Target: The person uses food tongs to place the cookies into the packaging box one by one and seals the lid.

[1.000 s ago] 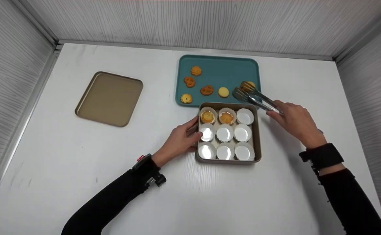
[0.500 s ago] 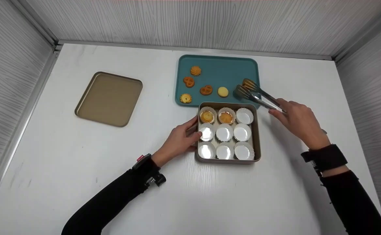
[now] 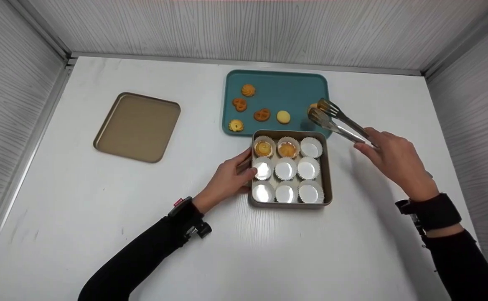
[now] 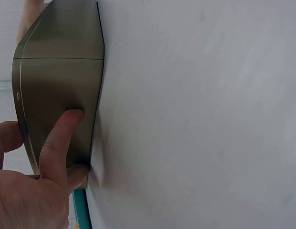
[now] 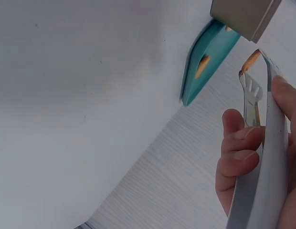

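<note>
We find the tin [image 3: 328, 179] nearest, its left wall pinched by the left hand [image 3: 227, 177], thumb over the rim, presumably to steady it. Of its nine paper cups [image 3: 285, 169], two back-row ones hold biscuits; seven are bare. The right hand [image 3: 400, 161] grips tongs [image 3: 342, 131] pinching one biscuit [image 5: 251, 60] over the teal tray's [image 3: 277, 92] right end, probably sparing it finger contact. Five more biscuits [image 3: 283, 117] lie behind the tin on that tray.
</note>
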Available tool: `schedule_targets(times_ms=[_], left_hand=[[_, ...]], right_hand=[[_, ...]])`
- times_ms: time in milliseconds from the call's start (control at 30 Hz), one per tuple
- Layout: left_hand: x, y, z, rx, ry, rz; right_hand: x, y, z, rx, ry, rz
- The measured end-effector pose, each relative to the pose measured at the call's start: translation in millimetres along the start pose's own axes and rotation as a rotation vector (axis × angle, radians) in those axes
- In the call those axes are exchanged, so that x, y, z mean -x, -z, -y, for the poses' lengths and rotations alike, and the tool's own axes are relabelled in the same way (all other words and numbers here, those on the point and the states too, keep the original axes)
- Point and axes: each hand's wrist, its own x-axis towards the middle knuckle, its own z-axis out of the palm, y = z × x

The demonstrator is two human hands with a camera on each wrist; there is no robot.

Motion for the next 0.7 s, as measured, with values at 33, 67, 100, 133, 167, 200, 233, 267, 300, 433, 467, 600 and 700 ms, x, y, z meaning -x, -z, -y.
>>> schedule_targets(times_ms=[33,67,100,133,167,200,233,267,300,433,467,600,700], left_hand=[[0.2,0.1,-0.2,-0.001,0.000,0.000],[0.2,0.2,-0.1,-0.007,-0.004,-0.001],[0.4,0.2,-0.5,-0.010,-0.005,-0.001],[0.6,0.1,-0.7,-0.016,-0.006,-0.002],[0.5,0.2,-0.5,-0.022,-0.009,-0.003],[0.7,0.2,-0.7,-0.032,-0.010,-0.005],[0.7,0.3,-0.6,-0.046,-0.013,-0.007],[0.8,0.3,-0.9,-0.052,-0.016,-0.008],[1.1,0.3,-1.2,-0.052,-0.017,-0.007],[1.1,0.5,-1.6,-0.090,-0.034,-0.020],[0.9,0.5,-1.6,-0.093,-0.035,-0.022],[-0.5,0.3,-0.5,-0.124,-0.051,-0.036],[-0.9,-0.1,0.2,-0.126,-0.054,-0.040]], right_hand=[[1,1,0,-0.001,0.002,-0.004],[3,2,0,0.001,0.008,-0.009],[4,4,1,0.000,0.011,-0.010],[5,5,2,0.001,0.013,-0.010],[6,6,2,0.001,0.015,-0.009],[8,8,3,0.002,0.019,-0.010],[9,10,4,0.003,0.023,-0.010],[11,12,5,0.003,0.030,-0.011],[13,14,7,0.005,0.036,-0.012],[20,26,15,0.026,0.058,-0.012],[21,29,17,0.033,0.064,-0.012],[26,38,26,0.070,0.079,-0.001],[30,41,32,0.085,0.082,-0.001]])
